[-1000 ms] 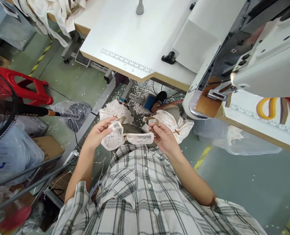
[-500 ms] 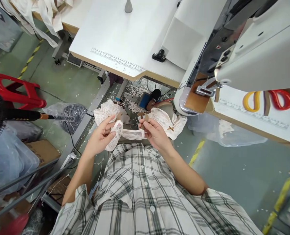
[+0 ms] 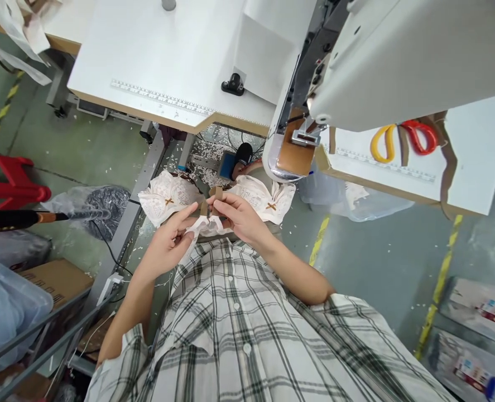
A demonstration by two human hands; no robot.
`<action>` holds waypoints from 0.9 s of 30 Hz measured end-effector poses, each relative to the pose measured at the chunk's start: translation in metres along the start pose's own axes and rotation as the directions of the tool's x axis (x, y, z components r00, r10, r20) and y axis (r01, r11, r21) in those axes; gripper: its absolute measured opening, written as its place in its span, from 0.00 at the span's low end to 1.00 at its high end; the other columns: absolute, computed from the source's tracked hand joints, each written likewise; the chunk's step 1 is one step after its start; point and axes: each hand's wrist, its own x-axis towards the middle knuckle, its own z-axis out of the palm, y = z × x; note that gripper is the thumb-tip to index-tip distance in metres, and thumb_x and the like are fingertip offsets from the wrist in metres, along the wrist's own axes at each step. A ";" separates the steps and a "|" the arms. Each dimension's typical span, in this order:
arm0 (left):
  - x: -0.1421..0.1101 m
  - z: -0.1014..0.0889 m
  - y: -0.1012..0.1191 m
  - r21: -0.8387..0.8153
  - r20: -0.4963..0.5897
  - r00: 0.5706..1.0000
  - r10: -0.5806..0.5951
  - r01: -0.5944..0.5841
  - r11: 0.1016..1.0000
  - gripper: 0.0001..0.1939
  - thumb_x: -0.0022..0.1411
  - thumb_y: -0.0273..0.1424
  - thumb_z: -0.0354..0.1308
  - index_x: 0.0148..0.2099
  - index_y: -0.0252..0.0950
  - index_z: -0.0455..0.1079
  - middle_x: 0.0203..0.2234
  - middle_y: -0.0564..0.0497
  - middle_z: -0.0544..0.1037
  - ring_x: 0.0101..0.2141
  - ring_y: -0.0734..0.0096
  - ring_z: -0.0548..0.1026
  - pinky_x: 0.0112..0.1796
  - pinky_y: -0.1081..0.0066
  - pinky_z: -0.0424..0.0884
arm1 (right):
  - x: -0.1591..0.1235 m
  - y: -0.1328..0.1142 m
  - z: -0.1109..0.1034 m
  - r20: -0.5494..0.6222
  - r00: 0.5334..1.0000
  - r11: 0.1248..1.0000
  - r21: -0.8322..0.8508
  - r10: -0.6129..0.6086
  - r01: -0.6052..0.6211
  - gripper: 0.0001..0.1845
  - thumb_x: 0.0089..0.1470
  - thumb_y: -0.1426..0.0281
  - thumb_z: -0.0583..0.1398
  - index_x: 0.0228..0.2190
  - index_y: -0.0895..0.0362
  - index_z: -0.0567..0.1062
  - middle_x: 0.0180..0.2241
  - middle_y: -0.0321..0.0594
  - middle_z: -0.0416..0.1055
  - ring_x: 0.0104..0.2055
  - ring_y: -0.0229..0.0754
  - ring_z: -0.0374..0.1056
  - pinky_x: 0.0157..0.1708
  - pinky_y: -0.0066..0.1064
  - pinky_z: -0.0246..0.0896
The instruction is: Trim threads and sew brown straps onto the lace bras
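Note:
My left hand [image 3: 169,240] and my right hand [image 3: 236,216] meet over my lap, just above my plaid shirt. Both pinch a small white lace garment piece [image 3: 207,226] folded between them. A tan elastic strap [image 3: 211,200] sticks up from the fingers of the right hand. Two piles of similar lace pieces lie on my knees, one to the left [image 3: 166,194] and one to the right [image 3: 266,198], each with a small brown bow.
A white sewing machine [image 3: 389,61] overhangs at the upper right, above a white table [image 3: 155,56] with a printed ruler. Scissors with yellow and red handles [image 3: 402,137] lie on the right table. A red stool [image 3: 8,178], bags and a cardboard box stand at the left.
My hands have come closer together, folding the lace piece that was stretched flat between them. The view has swung to the right.

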 end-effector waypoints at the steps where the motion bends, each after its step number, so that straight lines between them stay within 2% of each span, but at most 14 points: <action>1: 0.000 0.000 0.000 0.023 -0.004 1.000 -0.004 0.004 1.000 0.31 0.68 0.31 0.55 0.72 0.41 0.55 0.58 0.41 0.76 0.51 0.61 0.79 0.49 0.65 0.74 | 0.000 0.000 -0.001 0.011 1.000 1.000 -0.012 -0.003 0.003 0.21 0.51 0.53 0.68 0.41 0.54 0.79 0.31 0.34 0.67 0.30 0.32 0.64 0.23 0.20 0.64; 5: 0.000 0.000 0.001 0.047 -0.018 1.000 0.001 0.000 0.999 0.30 0.68 0.29 0.55 0.70 0.41 0.58 0.56 0.42 0.78 0.50 0.61 0.79 0.49 0.65 0.74 | 0.000 -0.002 -0.004 0.023 1.000 0.999 -0.035 -0.004 0.005 0.21 0.52 0.53 0.67 0.41 0.55 0.79 0.31 0.34 0.66 0.30 0.32 0.64 0.23 0.21 0.64; 10: 0.001 0.003 0.001 -0.041 -0.022 1.000 0.008 -0.009 0.999 0.29 0.68 0.30 0.55 0.69 0.40 0.60 0.53 0.42 0.80 0.48 0.63 0.80 0.48 0.68 0.74 | 0.000 -0.004 -0.003 0.028 1.000 1.000 -0.013 0.003 -0.002 0.22 0.50 0.52 0.68 0.39 0.55 0.78 0.33 0.35 0.69 0.30 0.32 0.65 0.24 0.22 0.66; 15: 0.003 0.004 0.000 -0.123 -0.029 0.999 0.020 -0.023 0.992 0.28 0.68 0.31 0.57 0.68 0.40 0.62 0.53 0.41 0.80 0.49 0.62 0.80 0.50 0.66 0.74 | -0.001 -0.004 -0.002 0.018 1.000 1.000 -0.009 0.000 0.000 0.23 0.49 0.52 0.69 0.39 0.56 0.78 0.30 0.33 0.66 0.28 0.31 0.63 0.22 0.21 0.64; 27: 0.004 0.005 -0.007 -0.209 -0.005 0.999 0.038 -0.038 0.977 0.27 0.68 0.30 0.57 0.68 0.41 0.62 0.54 0.41 0.79 0.50 0.61 0.79 0.51 0.65 0.74 | -0.003 -0.004 -0.002 0.032 0.999 1.000 0.026 0.009 -0.010 0.21 0.50 0.53 0.69 0.39 0.56 0.78 0.28 0.32 0.65 0.28 0.31 0.64 0.23 0.21 0.65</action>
